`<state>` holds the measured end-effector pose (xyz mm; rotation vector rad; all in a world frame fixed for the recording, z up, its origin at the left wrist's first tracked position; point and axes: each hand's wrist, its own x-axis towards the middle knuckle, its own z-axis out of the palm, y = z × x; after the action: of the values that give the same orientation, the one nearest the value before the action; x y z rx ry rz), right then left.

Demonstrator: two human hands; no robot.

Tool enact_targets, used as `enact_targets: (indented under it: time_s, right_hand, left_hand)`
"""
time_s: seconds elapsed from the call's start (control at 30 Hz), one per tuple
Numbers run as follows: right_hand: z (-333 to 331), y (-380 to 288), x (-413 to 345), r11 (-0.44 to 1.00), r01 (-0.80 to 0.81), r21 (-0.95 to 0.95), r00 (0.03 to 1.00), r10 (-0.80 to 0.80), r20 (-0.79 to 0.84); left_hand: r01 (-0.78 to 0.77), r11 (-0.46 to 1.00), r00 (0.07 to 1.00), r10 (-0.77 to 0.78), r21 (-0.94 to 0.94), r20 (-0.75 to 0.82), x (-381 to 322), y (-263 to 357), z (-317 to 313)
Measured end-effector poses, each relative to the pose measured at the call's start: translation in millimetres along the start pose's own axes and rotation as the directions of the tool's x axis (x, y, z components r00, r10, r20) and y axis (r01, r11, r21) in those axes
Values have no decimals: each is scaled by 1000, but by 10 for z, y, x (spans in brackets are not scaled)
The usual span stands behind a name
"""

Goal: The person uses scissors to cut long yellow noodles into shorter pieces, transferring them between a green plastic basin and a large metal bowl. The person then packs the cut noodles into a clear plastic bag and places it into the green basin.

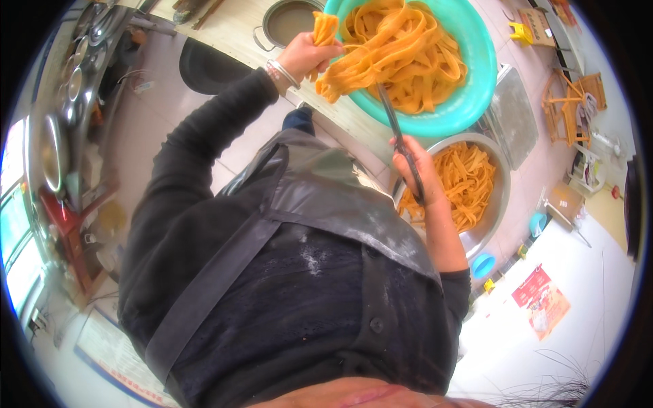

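Note:
My left hand (303, 56) grips a bundle of long, flat orange food strips (347, 76), whose ends stick out above and below the fist. The bundle hangs over the left rim of a turquoise plastic basin (482, 66). More strips (413, 35) lie piled in that basin. My right hand (426, 173) holds a long dark metal tool that looks like scissors (390, 109), its tip at the underside of the strips. Below the basin, partly behind my right forearm, a steel bowl (502, 183) holds shorter, thinner orange strips (472, 178).
A metal pot (293, 23) sits on the pale counter (240, 38) left of the basin. A dark round pan (209, 69) lies below the counter's edge. Wooden chairs (566, 112) and a grey metal lid or tray (515, 122) are to the right. Metal vessels (76, 86) line a left-hand shelf.

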<state>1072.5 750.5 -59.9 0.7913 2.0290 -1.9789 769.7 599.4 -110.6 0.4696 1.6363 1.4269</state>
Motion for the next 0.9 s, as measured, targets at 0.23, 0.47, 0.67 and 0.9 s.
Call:
enact_targets:
  time_s: [0.23,0.47,0.67,0.9]
  right_hand:
    - [39,16,203,986,-78,147,994,66,87]
    - [18,22,231,972,-90,217,989,63,131]
    - [11,19,269,966,-94,239,980,48,191]
    - [71,21,310,992,-72,105,977,49,207]
  left_hand:
    - [68,858,996,-25,-510,91,-310,-213,-89]
    - [147,512,952,159,-846,261,-549,-496,-343]
    - [138,419,904,316,-898,286,-615,-737,-492]
    - [17,321,992,116,-947,57,-918,-1027,-585]
